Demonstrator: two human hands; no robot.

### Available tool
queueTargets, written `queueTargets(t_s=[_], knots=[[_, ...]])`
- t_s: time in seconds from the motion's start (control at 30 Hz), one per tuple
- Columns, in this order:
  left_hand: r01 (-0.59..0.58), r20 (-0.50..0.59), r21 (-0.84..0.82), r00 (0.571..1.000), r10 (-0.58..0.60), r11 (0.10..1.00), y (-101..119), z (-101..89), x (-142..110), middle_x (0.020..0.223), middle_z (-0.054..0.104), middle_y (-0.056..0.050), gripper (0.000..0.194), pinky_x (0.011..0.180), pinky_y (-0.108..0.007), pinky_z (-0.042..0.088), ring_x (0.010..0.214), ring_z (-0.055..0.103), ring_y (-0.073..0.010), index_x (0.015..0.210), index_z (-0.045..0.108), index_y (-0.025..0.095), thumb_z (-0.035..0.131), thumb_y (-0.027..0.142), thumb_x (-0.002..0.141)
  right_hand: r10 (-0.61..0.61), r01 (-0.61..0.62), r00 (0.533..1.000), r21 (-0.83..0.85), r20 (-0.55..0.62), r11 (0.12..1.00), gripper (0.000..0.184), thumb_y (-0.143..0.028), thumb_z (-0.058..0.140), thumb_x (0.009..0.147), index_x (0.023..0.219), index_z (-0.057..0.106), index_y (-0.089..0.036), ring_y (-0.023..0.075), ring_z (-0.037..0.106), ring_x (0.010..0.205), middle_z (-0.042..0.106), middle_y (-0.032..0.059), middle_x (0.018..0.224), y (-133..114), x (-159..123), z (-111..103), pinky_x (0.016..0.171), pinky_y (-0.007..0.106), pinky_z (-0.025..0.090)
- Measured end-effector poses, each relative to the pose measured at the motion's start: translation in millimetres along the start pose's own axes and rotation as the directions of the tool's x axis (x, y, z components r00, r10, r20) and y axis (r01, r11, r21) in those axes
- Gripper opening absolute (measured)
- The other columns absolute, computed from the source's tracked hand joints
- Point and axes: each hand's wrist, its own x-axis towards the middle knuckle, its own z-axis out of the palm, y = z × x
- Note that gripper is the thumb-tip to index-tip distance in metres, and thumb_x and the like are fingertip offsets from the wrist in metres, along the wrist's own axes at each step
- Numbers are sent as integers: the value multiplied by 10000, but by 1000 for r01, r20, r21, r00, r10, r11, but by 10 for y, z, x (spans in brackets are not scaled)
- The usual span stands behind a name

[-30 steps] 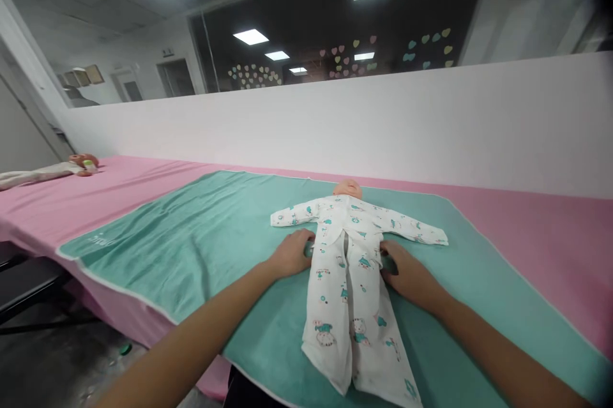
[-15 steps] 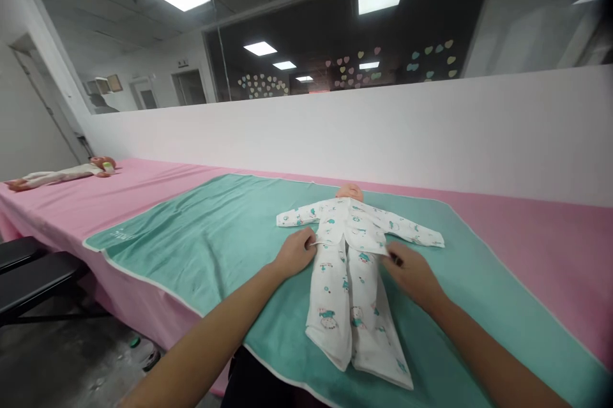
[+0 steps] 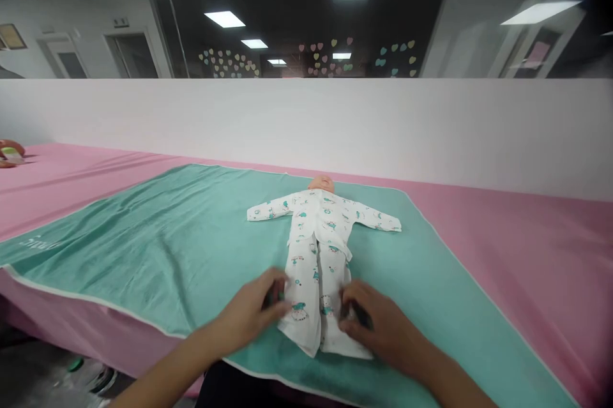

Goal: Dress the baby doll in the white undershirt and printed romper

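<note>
A baby doll (image 3: 322,183) lies on its back on a green blanket (image 3: 215,229), its head toward the wall. It wears a white printed jacket (image 3: 318,210) with the sleeves spread out and white printed trousers (image 3: 301,296) with the legs lying side by side. At the left trouser leg, my left hand (image 3: 251,309) is open, thumb and fingers apart, its tips close to the cloth edge. My right hand (image 3: 383,325) is at the outer edge of the right leg, fingers curved and thumb apart from them. Both hands are slightly blurred.
A pink cloth (image 3: 517,235) covers the table under the blanket. A white wall (image 3: 306,120) with a window above it runs along the back. Part of another doll (image 3: 10,147) shows at the far left. Clear plastic items (image 3: 90,373) are on the floor at lower left.
Both hands have let go of the jacket's lower edge and moved down to the trouser legs. The legs lie closer together and straighter. My view has turned to the right.
</note>
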Motion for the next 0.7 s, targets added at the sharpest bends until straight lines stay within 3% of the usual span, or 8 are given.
queueTargets(t_s=[0.07,0.13,0.27,0.4,0.5,0.6,0.7], knots=[[-117,70,106,992,110,987,69,48,-232,1053,573,-38,609,804,-351,423,929,534,-227,1177,437,305,677,511,657,-15,15,1000,32,20,999,313,-369,663,691,905,477,-238,148,491,701,543,-6,877,-143,-208,149,610,260,397],[-208,84,226,977,194,952,132,106,-348,1165,546,-56,716,881,-386,388,1031,507,-266,1227,416,309,704,536,612,-4,4,1000,26,-10,1000,422,-332,696,640,973,453,-246,167,502,728,543,9,916,-225,-313,301,621,274,407],[-209,34,427,976,215,880,285,232,-318,1012,607,-42,301,780,-357,394,911,556,-238,1048,513,246,592,360,781,14,-15,986,1,-163,1000,230,-131,506,724,909,423,-240,162,502,700,539,4,851,-326,-244,479,612,274,397],[-113,-78,451,983,165,886,439,358,-300,816,602,-6,83,617,-286,347,742,557,-181,843,507,206,537,179,771,-23,1,957,-78,-288,997,177,-68,436,741,828,432,-222,148,477,668,507,-4,797,-491,-171,530,589,265,372],[-70,-159,363,978,136,929,456,455,-420,744,588,11,97,563,-265,303,669,538,-138,763,472,198,460,103,775,-160,82,923,-227,-350,970,218,-17,396,754,823,468,-211,170,498,760,512,23,853,-582,-258,656,656,292,393],[-44,-161,341,982,104,939,411,491,-589,728,596,6,141,550,-264,281,653,538,-132,754,475,194,426,62,764,-285,172,900,-329,-331,928,245,1,367,782,810,493,-206,184,502,787,519,39,852,-561,-376,837,679,309,416],[-16,-143,329,987,67,944,390,444,-736,731,609,0,148,538,-261,282,644,544,-134,791,493,194,419,67,778,-332,202,881,-366,-338,908,259,3,347,797,784,509,-199,187,502,764,520,50,837,-473,-449,944,664,321,440]])
